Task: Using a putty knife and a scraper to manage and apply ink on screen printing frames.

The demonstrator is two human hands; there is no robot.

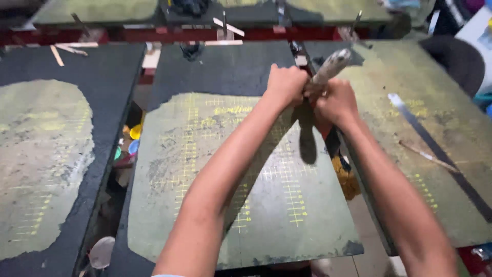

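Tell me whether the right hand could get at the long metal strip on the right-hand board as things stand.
Probably not at once: the right hand is clasped with the left hand around a pale stick. Otherwise nothing lies between it and the metal strip.

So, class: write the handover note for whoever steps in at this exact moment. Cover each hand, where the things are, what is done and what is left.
Left hand: fist closed on the lower part of a paint-crusted stick-like tool.
Right hand: closed on the same tool just below; the hands touch.
Tool: tilted up to the right, held in the air over the gap between the middle board and the right board.
Right board: a long metal strip and a thin stick lie on it.
Done: nothing on the middle board shows fresh work.
Left: cannot tell from this view; the picture is blurred by motion.
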